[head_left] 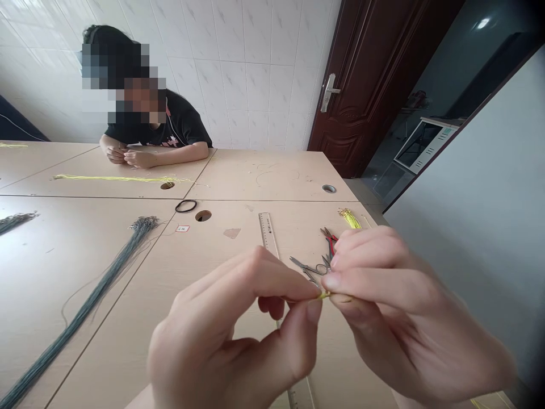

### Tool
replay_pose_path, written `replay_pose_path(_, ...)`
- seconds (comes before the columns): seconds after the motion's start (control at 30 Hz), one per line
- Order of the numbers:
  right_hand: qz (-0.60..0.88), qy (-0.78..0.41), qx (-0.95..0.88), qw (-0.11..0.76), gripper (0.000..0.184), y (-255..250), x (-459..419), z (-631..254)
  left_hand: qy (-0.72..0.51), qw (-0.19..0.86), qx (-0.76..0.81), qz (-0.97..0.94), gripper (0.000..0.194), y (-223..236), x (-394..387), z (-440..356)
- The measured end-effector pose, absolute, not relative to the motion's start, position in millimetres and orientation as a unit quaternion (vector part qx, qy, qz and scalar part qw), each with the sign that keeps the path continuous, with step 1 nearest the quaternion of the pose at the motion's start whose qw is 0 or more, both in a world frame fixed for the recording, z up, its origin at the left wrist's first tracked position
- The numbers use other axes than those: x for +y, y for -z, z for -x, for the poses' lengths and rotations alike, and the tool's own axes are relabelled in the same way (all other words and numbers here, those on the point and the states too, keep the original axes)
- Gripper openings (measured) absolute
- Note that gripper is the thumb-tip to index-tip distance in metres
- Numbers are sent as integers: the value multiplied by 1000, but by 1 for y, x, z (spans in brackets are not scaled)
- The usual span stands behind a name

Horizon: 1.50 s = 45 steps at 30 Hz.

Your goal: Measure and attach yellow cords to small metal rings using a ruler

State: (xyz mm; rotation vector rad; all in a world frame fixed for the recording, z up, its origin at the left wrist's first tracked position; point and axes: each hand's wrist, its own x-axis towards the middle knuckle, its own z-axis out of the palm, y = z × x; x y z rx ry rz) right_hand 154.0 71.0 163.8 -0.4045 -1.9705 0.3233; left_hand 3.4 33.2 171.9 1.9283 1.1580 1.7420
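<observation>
Close to the camera, my left hand (pixel 238 324) pinches a thin yellow cord (pixel 324 295) between thumb and forefinger. My right hand (pixel 395 312) grips the same cord just to the right, so only a short bit shows between the fingertips. Whether it is knotted there I cannot tell. Behind the fingertips lie small metal scissors (pixel 304 264), and pliers with red-and-black handles (pixel 330 241) rest partly hidden by my right hand. A clear ruler (pixel 267 230) runs under my hands along the table (pixel 230 261).
A long bundle of grey-green cords (pixel 97 289) lies at left, yellow cords (pixel 114 178) farther back. A short yellow bundle (pixel 350 218), a tape roll (pixel 328 188) and a black band (pixel 186 206) lie around. Across the table sits a person (pixel 183 122), hands together. The table has round holes.
</observation>
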Motion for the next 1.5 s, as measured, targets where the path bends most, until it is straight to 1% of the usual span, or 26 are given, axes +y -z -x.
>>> replay_pose_path(0.1, 169, -158, -808, 541, 10, -162, 71, -155, -600, 142, 397, -680, 24, -173, 33, -3)
replay_pose_path(0.17, 174, -229, -783, 551, 7, -161, 70, -155, -598, 132, 393, -686, 24, -173, 33, -3)
replay_pose_path(0.2, 180, -272, -769, 550, 13, -161, 69, -156, -595, 127, 394, -689, 24, -174, 32, -3)
replay_pose_path(0.3, 213, -398, -738, 502, 29, -164, 68, -157, -571, 120, 410, -701, 24, -178, 30, -2)
replay_pose_path(0.4, 242, -479, -712, 453, 30, -169, 65, -158, -539, 122, 425, -717, 24, -182, 29, -2)
replay_pose_path(0.47, 249, -500, -704, 439, 29, -172, 64, -158, -536, 117, 424, -721, 22, -181, 31, -2)
replay_pose_path(0.63, 266, -502, -694, 443, 29, -172, 57, -159, -563, 98, 402, -715, 20, -174, 35, -4)
replay_pose_path(0.8, 304, -486, -674, 466, 27, -167, 53, -158, -557, 127, 411, -711, 22, -175, 31, -3)
replay_pose_path(0.87, 299, -485, -684, 456, 26, -167, 53, -157, -567, 128, 401, -708, 22, -176, 30, -3)
replay_pose_path(1.0, 298, -470, -686, 469, 26, -169, 53, -156, -584, 120, 388, -703, 23, -174, 33, -4)
replay_pose_path(1.2, 296, -444, -709, 460, 25, -169, 53, -156, -578, 121, 366, -719, 24, -175, 36, -2)
replay_pose_path(1.37, 306, -435, -704, 470, 26, -168, 52, -155, -585, 132, 364, -713, 21, -172, 35, -1)
replay_pose_path(1.5, 294, -408, -727, 467, 21, -168, 52, -156, -584, 139, 363, -712, 18, -170, 34, 0)
